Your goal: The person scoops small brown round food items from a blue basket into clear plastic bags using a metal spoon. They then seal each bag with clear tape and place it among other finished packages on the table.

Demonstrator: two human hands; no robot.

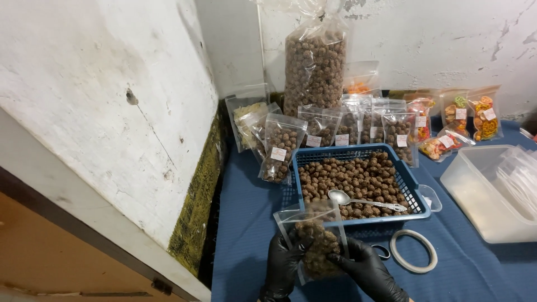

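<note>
**Gloved hands grip a clear pouch of brown balls**

Both hands wear smooth black gloves. The left hand (284, 263) and the right hand (366, 268) each clasp a side of a crinkly clear plastic pouch (316, 240), held upright just in front of the blue basket (417, 193) and part-filled with rough, knobbly brown snack balls. The pouch's open top is glossy and hard to trace against the basket.

The basket is slatted plastic — rectangular, heaped with the same balls, with a shiny metal spoon (358, 200) lying on them. It stands on a dark blue cloth (246, 223). A roll of tape (414, 250) lies flat beside the right hand; a small dark ring next to it is half hidden by the glove. A frosted plastic tub (481, 196) is cut off at the right edge. Sealed, labelled pouches (279, 146) lean along the chipped white wall.
</note>
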